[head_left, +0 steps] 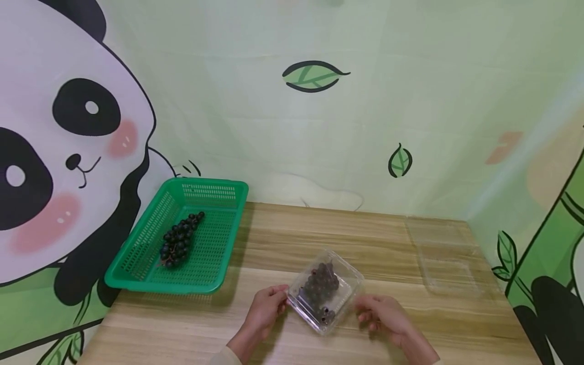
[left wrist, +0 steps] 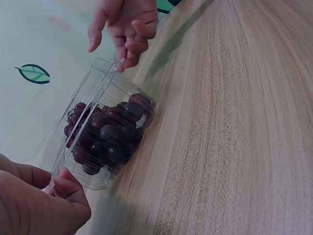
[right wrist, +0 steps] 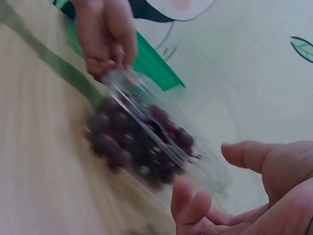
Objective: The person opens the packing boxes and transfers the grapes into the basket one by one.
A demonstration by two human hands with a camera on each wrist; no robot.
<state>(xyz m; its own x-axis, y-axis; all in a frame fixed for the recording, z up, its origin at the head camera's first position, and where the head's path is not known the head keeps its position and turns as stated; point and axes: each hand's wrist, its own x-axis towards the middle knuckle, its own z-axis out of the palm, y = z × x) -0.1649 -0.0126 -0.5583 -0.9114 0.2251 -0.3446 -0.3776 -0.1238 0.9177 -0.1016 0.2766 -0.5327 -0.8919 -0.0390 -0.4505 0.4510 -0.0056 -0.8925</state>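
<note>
Lettering, labels, numbers — none legible.

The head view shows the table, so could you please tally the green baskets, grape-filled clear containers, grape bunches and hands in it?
Green basket: 1
Grape-filled clear container: 1
Grape bunches: 2, one in the basket, one in the container
Hands: 2, left hand and right hand
Total: 6

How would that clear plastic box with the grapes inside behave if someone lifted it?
The clear box would probably flex if squeezed, since its see-through walls look thin. Its smooth, shiny surface might feel slippery. The grapes could shift if it tilts, because they leave part of the inside unfilled.
</note>
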